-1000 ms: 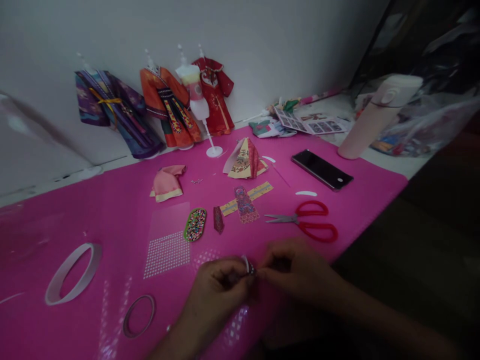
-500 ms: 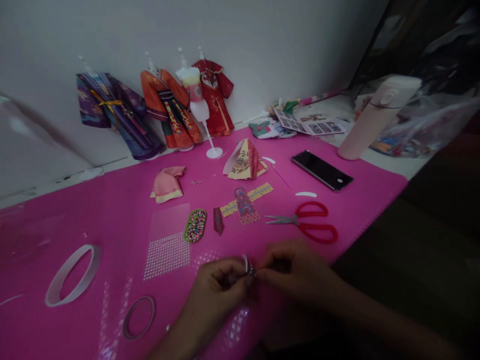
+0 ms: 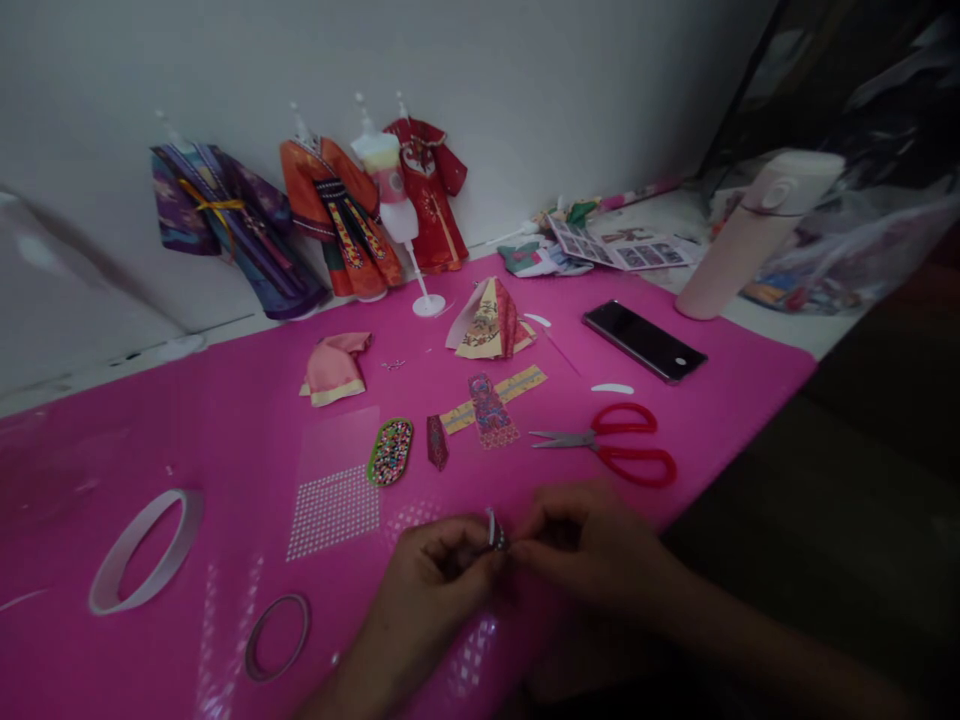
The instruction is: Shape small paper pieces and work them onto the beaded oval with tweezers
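Above the front of the pink mat (image 3: 240,430), my left hand (image 3: 442,575) pinches a small dark curved piece (image 3: 495,533) with a pale edge and light dots. It is too small and dim to name. My right hand (image 3: 574,530) is closed, thumb and forefinger pressed together right beside the piece. Whether those fingertips grip its edge or something tiny is hidden. Red-handled scissors (image 3: 600,443) lie beyond my right hand, blades partly apart. A green tray of mixed beads (image 3: 391,452) and a sheet of stick-on gems (image 3: 335,512) lie beyond my left hand.
Dressed doll stands (image 3: 341,215) line the wall. Fabric pieces (image 3: 491,410), a pink doll top (image 3: 335,370) and a small skirt (image 3: 491,322) lie mid-mat. Tape rolls (image 3: 146,552) are at left. A phone (image 3: 645,340) and an upright bottle (image 3: 757,235) stand at right.
The small dark piece has turned slightly between my fingertips, showing a little more of its dotted face. Both hands stay almost in place.
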